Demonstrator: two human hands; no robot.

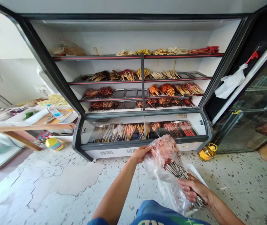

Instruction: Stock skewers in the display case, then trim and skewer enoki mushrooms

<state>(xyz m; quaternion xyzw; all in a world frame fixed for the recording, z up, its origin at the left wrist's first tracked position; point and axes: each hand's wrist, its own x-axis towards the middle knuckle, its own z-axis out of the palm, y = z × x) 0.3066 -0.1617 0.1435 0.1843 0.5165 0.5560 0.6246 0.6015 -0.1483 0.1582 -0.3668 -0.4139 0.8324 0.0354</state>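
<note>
A thick bundle of metal skewers [176, 168] threaded with raw meat [165, 147] is held in front of my body, tilted with the meat up and to the left. My right hand [193, 189] is wrapped round the bare metal ends. A clear plastic bag [155, 162] covers part of the meat and hangs down below it. My left hand [142, 153] pinches the bag beside the meat; its fingertips are partly hidden by the plastic. Under the skewers, the rim of a white tray [197, 175] shows, mostly covered by the bag and my right hand.
Ahead stands a display fridge [147, 145] with shelves of skewers and metal trays. At left, a wooden table [42, 126] bears a bottle [55, 112], knives and vegetables. A yellow oil jug [207, 152] sits on the floor by the fridge's right corner. Glass doors [248, 125] stand at right.
</note>
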